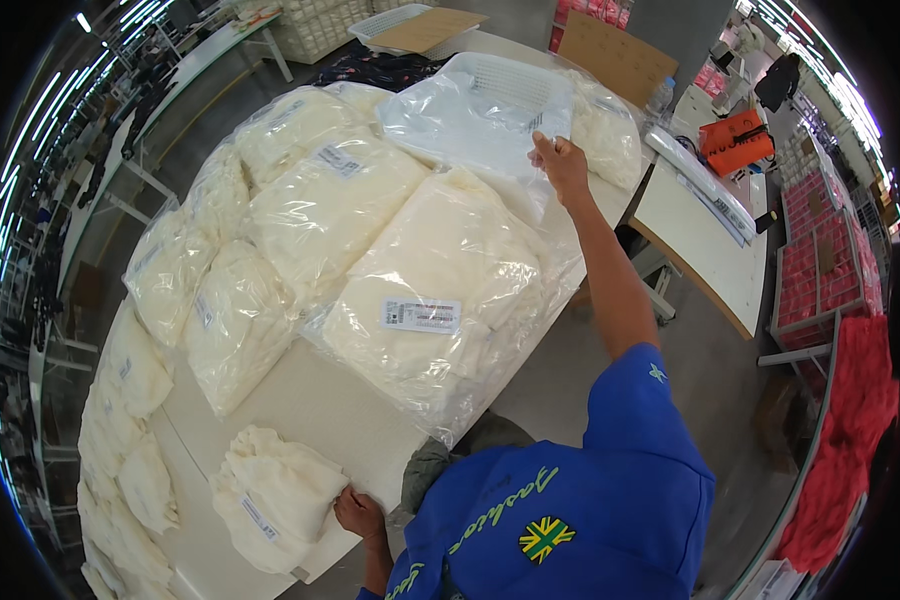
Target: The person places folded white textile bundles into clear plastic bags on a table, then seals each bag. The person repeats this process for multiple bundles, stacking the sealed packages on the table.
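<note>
At the white plastic basket, my right hand is raised with thumb and fingers pinched on a thin clear plastic bag. The bag is part of a loose heap spilling over the basket's near side. My left hand is low at the table's near edge, fingers curled against a bundle of cream fabric with a printed label on it. Whether those fingers grip the bundle is hidden. Between my hands lies a large clear bag packed with cream fabric, its label facing up.
More bagged cream bundles cover the far left of the table, with smaller ones along its left edge. To the right, a side table bears a plastic roll and an orange bag. Cardboard leans behind the basket.
</note>
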The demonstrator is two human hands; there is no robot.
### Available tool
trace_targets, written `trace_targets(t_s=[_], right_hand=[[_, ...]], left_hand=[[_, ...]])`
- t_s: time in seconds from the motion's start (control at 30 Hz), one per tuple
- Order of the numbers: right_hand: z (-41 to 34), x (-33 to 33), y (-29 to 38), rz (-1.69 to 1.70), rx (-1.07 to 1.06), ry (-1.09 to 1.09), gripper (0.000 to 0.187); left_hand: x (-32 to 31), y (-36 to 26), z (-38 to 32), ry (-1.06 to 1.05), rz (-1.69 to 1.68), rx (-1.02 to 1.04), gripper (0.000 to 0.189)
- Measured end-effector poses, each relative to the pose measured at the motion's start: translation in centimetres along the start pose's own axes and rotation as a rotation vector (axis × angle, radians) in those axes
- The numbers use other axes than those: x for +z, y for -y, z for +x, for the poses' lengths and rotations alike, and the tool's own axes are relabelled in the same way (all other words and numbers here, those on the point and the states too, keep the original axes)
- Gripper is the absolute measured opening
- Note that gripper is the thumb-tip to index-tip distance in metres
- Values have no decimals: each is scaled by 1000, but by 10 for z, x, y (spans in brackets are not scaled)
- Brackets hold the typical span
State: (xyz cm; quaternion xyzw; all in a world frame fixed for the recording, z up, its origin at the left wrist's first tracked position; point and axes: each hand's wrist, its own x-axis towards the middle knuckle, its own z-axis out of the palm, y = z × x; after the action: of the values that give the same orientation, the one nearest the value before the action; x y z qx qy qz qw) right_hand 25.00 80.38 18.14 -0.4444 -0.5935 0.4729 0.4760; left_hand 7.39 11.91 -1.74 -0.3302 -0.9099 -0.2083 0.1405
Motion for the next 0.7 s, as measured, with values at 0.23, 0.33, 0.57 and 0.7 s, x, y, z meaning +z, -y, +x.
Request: trace_targets(t_s=[0.23, 0.33, 0.57, 0.7], right_hand=[[40, 16, 59, 53, -56, -13, 37], [41, 28, 79, 184, -86, 34, 26], [-1, 77, 146, 321, -280, 165, 20], [-45, 113, 186, 401, -413, 261, 22]], left_hand=[[0, 1, -2, 7, -21, 1, 21], [0, 3, -3, 7, -9, 4, 21], [-2, 3, -1, -16, -38, 0, 21], [-5, 2, 4, 13, -119, 8, 22]])
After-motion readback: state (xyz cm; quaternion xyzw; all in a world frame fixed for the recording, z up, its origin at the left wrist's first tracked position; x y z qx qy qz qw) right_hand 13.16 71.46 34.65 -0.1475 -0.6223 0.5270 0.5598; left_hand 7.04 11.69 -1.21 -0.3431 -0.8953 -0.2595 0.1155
